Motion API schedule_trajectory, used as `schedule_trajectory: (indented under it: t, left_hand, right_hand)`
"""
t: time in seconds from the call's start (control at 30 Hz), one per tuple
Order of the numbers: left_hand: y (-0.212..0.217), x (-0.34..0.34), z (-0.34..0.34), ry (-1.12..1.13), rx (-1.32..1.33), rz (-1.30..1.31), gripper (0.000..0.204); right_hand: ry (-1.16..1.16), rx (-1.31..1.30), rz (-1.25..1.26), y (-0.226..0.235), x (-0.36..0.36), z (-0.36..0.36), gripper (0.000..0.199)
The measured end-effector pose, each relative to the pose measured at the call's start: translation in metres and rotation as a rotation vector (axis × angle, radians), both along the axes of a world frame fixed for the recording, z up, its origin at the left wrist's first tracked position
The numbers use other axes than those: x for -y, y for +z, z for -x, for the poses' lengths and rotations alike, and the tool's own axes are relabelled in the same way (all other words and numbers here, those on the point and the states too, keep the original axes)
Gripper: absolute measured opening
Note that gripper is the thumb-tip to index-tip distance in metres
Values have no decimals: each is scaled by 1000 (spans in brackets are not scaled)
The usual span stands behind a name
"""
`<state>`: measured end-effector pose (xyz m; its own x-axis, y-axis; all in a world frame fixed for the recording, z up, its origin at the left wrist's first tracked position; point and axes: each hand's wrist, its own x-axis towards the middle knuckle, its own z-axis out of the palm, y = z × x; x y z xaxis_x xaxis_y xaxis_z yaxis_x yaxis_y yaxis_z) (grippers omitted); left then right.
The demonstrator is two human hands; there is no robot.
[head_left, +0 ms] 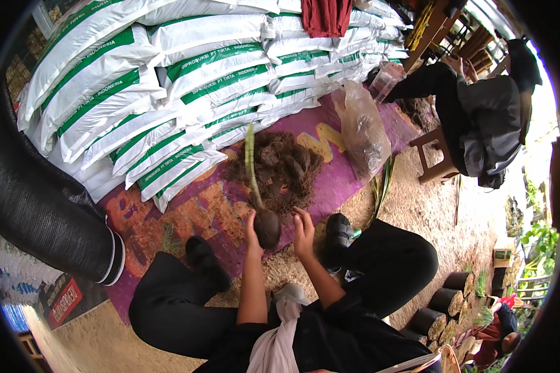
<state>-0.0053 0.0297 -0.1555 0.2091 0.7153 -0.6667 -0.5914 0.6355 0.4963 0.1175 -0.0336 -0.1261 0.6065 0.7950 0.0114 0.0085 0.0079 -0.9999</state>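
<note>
A brown, husked coconut point(268, 229) with a long pale green shoot point(251, 163) standing up from it is between my hands. My left hand point(252, 234) supports it from the left side, with the fingers lying along the shell. My right hand point(303, 233) is apart from the coconut on its right, fingers spread and holding nothing. Just beyond the coconut, a heap of loose brown husk fibre point(286, 163) lies on a purple and orange printed sheet point(345, 180).
White sacks with green bands point(224, 84) are stacked along the far side. A clear plastic bag point(362, 127) stands at the sheet's right. Beyond it another person point(488, 118) sits on a brown stool point(438, 155). Black plant bags point(447, 301) stand lower right; a black roll point(50, 193) rises at left.
</note>
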Motion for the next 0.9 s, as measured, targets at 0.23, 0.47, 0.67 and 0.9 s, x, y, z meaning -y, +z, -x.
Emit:
schedule_trajectory:
  t: [0.23, 0.47, 0.67, 0.9]
  left_hand:
    - [-9, -26, 40, 207, -184, 179, 63]
    - [-28, -21, 38, 183, -74, 172, 60]
    - [-54, -19, 43, 291, 96, 145, 45]
    - [-52, -27, 51, 319, 52, 140, 51]
  right_hand:
    - [-137, -97, 371, -57, -14, 3, 31]
    - [131, 311, 470, -100, -92, 15, 42]
    - [448, 749, 419, -126, -177, -4, 52]
    - [647, 962, 506, -144, -211, -17, 51]
